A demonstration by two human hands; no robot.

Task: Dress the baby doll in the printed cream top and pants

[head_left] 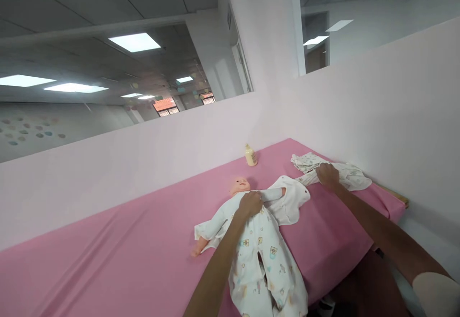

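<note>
A baby doll [240, 185] lies on its back, dressed in a white top [223, 217] and white printed trousers [264, 254]. My left hand [251, 203] is closed over the doll's chest, its curled fingers pressed on the clothing there. On the right, my right hand [327, 175] is closed round a strip of white printed baby clothing [308, 178], which runs between the doll's side and a pile of clothes. Beside the doll's outstretched arm, a white cloth with snaps [290, 202] lies spread out. Part of the doll's chest is hidden beneath my left hand.
A pink sheet [143, 240] covers the table, which stands in a corner against white walls. Behind the doll's head stands a cream pump bottle [250, 156]. More folded printed clothes [350, 175] lie near the right wall. Windows are set above.
</note>
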